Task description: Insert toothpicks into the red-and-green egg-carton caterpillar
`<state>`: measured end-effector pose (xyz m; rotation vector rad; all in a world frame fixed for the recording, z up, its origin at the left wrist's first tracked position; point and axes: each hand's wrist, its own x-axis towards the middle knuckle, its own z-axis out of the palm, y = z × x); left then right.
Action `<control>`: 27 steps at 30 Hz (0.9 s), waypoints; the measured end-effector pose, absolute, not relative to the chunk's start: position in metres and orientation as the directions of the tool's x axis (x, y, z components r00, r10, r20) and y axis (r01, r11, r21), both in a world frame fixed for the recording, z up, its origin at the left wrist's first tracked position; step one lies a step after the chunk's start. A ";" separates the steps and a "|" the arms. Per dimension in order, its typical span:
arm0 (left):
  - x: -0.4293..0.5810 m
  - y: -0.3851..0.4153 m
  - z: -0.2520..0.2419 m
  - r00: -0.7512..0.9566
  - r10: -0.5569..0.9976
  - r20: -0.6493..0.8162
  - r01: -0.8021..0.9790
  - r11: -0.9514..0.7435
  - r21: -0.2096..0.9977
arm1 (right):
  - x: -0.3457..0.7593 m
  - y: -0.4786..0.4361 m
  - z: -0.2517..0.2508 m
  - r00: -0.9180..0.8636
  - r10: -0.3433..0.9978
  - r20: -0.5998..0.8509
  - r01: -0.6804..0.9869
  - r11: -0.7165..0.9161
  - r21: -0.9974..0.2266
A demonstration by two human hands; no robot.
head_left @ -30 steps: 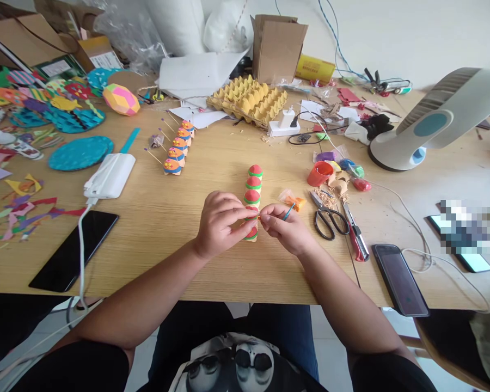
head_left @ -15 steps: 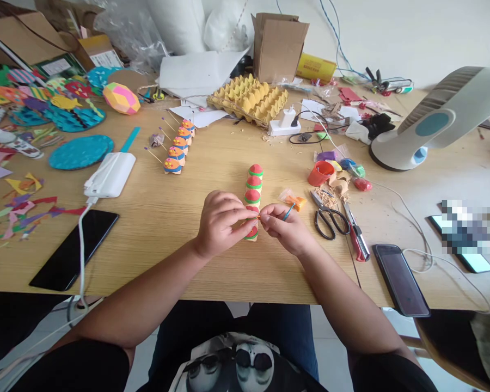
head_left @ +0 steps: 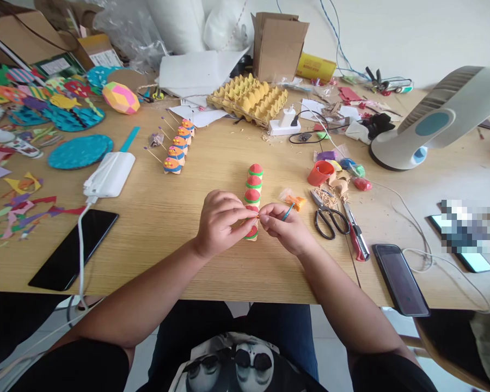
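Note:
My left hand (head_left: 224, 220) is closed in a pinch above a strip of red and green egg-carton cups (head_left: 253, 182), partly hiding its near end. Fingertip to fingertip with it, my right hand (head_left: 283, 226) is pinched too, and a thin blue stick (head_left: 288, 211) juts up from its fingers. A tiny orange bit (head_left: 258, 216), looking like modelling clay, shows where the fingertips meet. Right of the strip lies a small bag of orange clay (head_left: 294, 200). Farther left stands a finished-looking strip of blue and orange cups (head_left: 177, 148) with pins sticking out.
Scissors (head_left: 329, 215), a utility knife (head_left: 357, 234) and a red cup (head_left: 320, 172) lie to the right, near a phone (head_left: 400, 279) and a white fan (head_left: 428, 120). On the left are a power bank (head_left: 111, 174) and a black phone (head_left: 74, 249). Yellow egg trays (head_left: 249, 98) sit behind.

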<state>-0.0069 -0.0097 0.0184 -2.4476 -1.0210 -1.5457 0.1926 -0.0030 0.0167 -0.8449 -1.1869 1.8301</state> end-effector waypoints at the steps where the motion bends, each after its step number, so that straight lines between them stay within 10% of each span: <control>1: -0.007 -0.010 0.018 0.272 0.499 0.823 0.568 -0.773 0.281 | 0.192 -0.003 0.017 -0.474 0.873 -0.111 -0.255 -0.257 -0.932; 27: -0.007 -0.010 0.020 0.276 0.516 0.811 0.561 -0.771 0.300 | 0.192 -0.002 0.017 -0.471 0.876 -0.102 -0.237 -0.237 -0.942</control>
